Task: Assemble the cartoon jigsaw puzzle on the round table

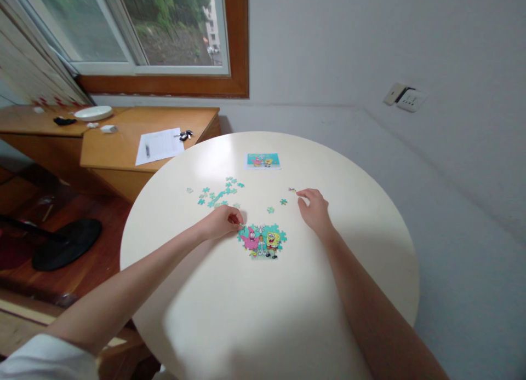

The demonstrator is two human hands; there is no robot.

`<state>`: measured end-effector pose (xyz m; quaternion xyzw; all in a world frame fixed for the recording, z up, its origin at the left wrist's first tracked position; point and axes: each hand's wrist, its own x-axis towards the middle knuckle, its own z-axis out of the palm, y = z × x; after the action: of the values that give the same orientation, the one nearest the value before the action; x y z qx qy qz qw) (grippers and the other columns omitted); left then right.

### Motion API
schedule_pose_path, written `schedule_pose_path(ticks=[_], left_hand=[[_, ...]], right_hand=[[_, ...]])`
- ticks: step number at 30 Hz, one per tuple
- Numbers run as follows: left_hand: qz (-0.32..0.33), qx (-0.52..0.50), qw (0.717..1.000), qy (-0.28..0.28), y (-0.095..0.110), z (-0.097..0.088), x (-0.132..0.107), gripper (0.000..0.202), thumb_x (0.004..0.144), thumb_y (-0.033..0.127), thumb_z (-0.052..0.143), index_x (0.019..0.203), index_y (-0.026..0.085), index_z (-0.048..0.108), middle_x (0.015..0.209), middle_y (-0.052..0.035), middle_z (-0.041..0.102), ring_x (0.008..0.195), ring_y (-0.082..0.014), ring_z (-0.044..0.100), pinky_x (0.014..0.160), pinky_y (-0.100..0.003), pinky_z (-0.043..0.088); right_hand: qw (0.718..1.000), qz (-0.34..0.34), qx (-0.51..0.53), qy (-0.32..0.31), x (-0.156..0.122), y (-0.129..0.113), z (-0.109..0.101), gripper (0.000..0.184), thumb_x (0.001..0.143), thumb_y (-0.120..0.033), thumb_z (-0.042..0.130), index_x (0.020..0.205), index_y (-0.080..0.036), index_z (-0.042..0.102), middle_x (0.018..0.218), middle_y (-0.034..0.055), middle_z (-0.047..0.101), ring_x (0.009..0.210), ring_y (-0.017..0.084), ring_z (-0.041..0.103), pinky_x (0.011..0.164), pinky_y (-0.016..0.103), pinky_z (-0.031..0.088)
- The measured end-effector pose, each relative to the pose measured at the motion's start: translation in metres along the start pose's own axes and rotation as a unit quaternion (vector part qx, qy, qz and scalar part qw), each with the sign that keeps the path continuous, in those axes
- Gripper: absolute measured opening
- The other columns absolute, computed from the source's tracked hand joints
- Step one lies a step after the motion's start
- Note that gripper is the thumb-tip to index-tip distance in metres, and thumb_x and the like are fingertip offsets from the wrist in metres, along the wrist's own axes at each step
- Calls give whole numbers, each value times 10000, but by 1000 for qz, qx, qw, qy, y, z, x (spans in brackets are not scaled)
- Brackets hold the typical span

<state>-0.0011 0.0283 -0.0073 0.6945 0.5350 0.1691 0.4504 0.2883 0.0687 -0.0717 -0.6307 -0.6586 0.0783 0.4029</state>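
A partly joined jigsaw puzzle (262, 242) with a pink starfish, a grey-blue figure and a yellow sponge lies flat on the round white table (263, 314). At the puzzle's upper left edge, my left hand (224, 221) pinches a small puzzle piece, mostly hidden by the fingertips. To the upper right, my right hand (314, 206) is open, thumb and index finger apart. Its index fingertip is close to a loose piece (292, 190); whether they touch, I cannot tell. Two more loose pieces, a teal one (283, 202) and a pale green one (270, 209), lie between that hand and the puzzle.
Several loose teal pieces (222, 195) are scattered beyond my left hand. A picture card (263, 161) lies near the table's far side. On a wooden desk (119, 155) at the back left are a paper sheet (164, 144), keys (186, 135) and a white plate (93, 113).
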Motion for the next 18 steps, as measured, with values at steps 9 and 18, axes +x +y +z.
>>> schedule_pose_path(ticks=[9,18], left_hand=[[15,77,997,12,11,-1,0,37,619,149,648,623,180,628,537,33,586,526,-114,510,548,-228,376],[22,146,989,3,19,-1,0,69,627,138,638,620,190,593,578,12,601,566,-137,538,551,-234,373]], right_hand=[[1000,-3,3,4,0,2,0,245,760,-197,502,909,-214,695,1040,90,664,1032,238,607,1000,478,436],[1000,-12,2,10,0,3,1,248,763,-196,497,907,-216,697,1042,91,662,1041,236,600,1003,469,434]])
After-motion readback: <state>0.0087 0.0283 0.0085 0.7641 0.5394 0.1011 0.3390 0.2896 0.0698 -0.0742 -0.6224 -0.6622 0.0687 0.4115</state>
